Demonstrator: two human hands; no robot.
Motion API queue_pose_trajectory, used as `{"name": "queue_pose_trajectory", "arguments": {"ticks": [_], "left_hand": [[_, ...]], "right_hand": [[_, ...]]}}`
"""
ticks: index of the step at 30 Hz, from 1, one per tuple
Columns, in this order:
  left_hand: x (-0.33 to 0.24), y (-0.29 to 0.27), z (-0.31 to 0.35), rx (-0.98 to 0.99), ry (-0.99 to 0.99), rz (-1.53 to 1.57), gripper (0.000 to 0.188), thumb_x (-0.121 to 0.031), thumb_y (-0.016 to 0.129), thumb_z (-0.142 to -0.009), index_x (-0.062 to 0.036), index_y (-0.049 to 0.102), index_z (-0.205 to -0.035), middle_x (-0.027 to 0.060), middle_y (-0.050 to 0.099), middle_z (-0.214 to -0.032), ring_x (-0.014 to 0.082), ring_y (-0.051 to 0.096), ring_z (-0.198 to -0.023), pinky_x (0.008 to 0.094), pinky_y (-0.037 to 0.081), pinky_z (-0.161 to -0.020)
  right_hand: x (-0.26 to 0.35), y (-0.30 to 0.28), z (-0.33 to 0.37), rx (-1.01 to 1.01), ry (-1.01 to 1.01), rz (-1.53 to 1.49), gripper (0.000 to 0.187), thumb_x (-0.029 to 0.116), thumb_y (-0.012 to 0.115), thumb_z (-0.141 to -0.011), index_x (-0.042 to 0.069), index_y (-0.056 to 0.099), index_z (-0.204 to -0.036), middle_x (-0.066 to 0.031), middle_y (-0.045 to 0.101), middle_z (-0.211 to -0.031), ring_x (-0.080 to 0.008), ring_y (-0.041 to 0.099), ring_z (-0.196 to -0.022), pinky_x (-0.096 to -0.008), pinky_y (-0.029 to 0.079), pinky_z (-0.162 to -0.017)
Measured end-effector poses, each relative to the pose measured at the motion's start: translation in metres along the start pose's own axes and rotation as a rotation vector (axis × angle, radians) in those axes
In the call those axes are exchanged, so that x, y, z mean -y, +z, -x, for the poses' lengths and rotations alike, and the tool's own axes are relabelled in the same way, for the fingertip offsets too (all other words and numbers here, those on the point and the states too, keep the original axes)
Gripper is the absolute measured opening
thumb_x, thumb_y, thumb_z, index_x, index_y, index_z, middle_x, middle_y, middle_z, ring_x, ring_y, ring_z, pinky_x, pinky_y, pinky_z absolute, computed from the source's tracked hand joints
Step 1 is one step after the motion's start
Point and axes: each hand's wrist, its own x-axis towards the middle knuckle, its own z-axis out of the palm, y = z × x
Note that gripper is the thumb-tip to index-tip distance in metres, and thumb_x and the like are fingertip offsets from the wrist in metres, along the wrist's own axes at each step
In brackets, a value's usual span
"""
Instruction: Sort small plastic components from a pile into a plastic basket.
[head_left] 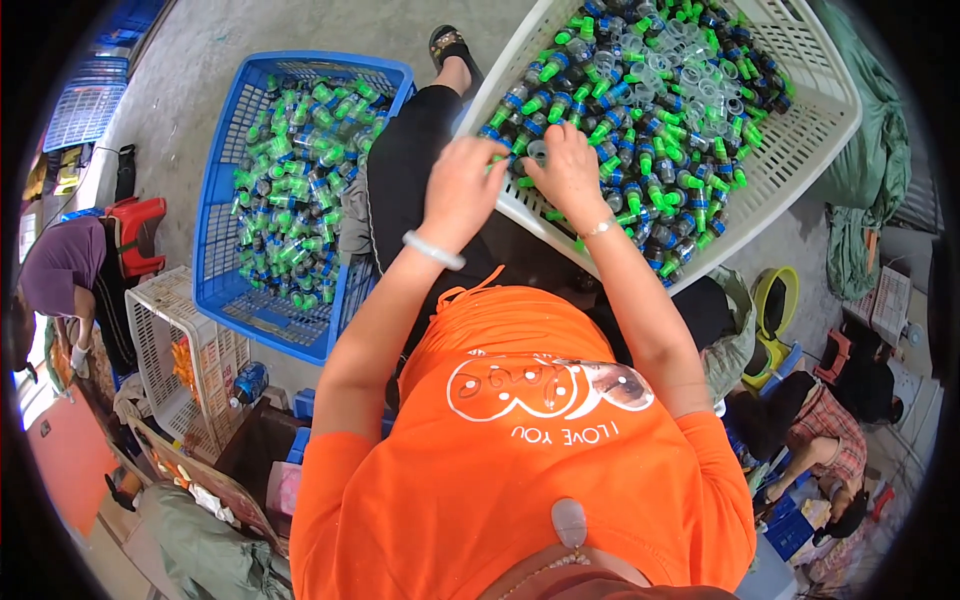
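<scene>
My left hand (465, 190) hangs at the near left edge of a white plastic basket (800, 165), slightly blurred. Its thumb and fingers are bent toward each other, and what lies between them is too small to make out. Beside it, my right hand (567, 180) has thumb and forefinger closed about a clear plastic cap (538, 151). Many small dark bottles with green tops (655, 165) and blue bands fill the basket. A pile of loose clear caps (690, 75) lies on top of them.
A blue basket (225, 165) of similar green-topped bottles stands to the left. Below it is a white crate (160, 340). Other people (65, 265) bend at the far left and sit at the right (825, 425). A yellow-green chair (775, 310) and green sheeting (870, 150) are at right.
</scene>
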Motion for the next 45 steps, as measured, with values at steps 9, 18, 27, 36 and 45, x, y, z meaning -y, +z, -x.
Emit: {"name": "queue_pose_trajectory", "arguments": {"ticks": [9,18,27,36,45], "left_hand": [[0.008,0.105,-0.07,0.186,-0.091,-0.321,0.026,-0.025,0.07,-0.079,-0.0065,0.058,-0.093,0.0161,0.061,-0.086,0.0323,0.066,-0.077,0.0414,0.054,-0.064],[0.025,0.067,-0.046,-0.022,0.009,0.208,0.025,-0.027,0.064,-0.089,-0.0047,0.058,-0.097,0.0132,0.063,-0.086,0.0255,0.066,-0.073,0.0381,0.054,-0.063],[-0.016,0.008,0.006,0.291,-0.799,1.017,0.032,-0.033,0.044,-0.102,-0.0058,0.053,-0.117,0.0082,0.06,-0.086,0.0106,0.056,-0.055,0.0229,0.044,-0.046],[-0.033,0.01,0.005,0.09,-0.397,0.572,0.037,-0.033,0.041,-0.103,-0.0047,0.047,-0.127,0.0047,0.055,-0.072,0.0134,0.053,-0.056,0.0266,0.042,-0.052],[-0.035,-0.003,0.02,0.125,-0.339,0.433,0.031,-0.022,0.044,-0.101,-0.0032,0.045,-0.125,0.0118,0.056,-0.068,0.0256,0.058,-0.061,0.0382,0.044,-0.059]], "right_hand": [[-0.016,-0.06,0.056,-0.121,-0.061,-0.289,0.04,0.016,0.071,-0.079,0.003,0.054,-0.114,-0.0111,0.052,-0.085,-0.0234,0.054,-0.067,-0.0325,0.046,-0.061],[-0.028,-0.083,0.061,-0.08,0.298,-0.649,0.033,0.013,0.066,-0.088,0.005,0.056,-0.119,-0.0047,0.059,-0.093,-0.0108,0.054,-0.075,-0.0254,0.046,-0.065],[0.006,-0.076,0.041,0.175,0.154,-0.795,0.035,0.009,0.066,-0.087,0.003,0.054,-0.119,-0.0078,0.061,-0.105,-0.0127,0.061,-0.085,-0.0265,0.05,-0.072],[0.029,-0.078,0.05,0.238,-0.115,-0.804,0.039,0.017,0.07,-0.085,0.002,0.055,-0.118,-0.0114,0.061,-0.092,-0.0206,0.062,-0.077,-0.0302,0.05,-0.067],[0.032,-0.084,0.048,0.36,-0.107,-0.493,0.038,0.029,0.072,-0.083,0.001,0.059,-0.106,-0.0145,0.061,-0.089,-0.0267,0.061,-0.071,-0.0346,0.048,-0.061]]}}
